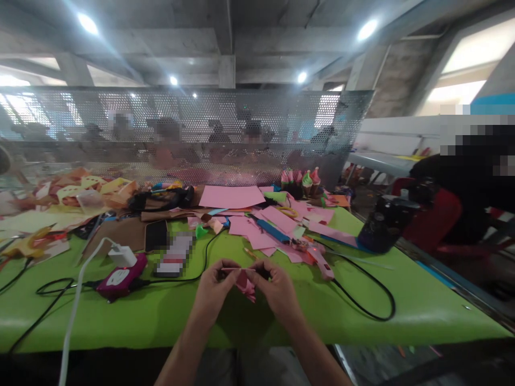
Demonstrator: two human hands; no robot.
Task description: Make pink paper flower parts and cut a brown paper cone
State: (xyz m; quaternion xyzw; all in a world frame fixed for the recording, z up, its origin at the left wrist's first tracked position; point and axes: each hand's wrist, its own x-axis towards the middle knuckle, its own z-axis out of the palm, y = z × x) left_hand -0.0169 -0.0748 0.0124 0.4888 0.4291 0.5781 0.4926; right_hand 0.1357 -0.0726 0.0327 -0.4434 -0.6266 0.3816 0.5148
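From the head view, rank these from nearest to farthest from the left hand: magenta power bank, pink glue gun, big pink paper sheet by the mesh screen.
From the left hand:
1. Magenta power bank, to its left.
2. Pink glue gun, right, past the right hand.
3. Big pink paper sheet, far back by the mesh.

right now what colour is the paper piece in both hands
Pink, the paper piece shows best in the head view.

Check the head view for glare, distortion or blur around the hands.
Head view: ceiling lamps flare in streaks; wide-angle bending curves the green table edge; both hands and the pink paper piece they pinch are slightly soft; pixelated patches mask some areas.
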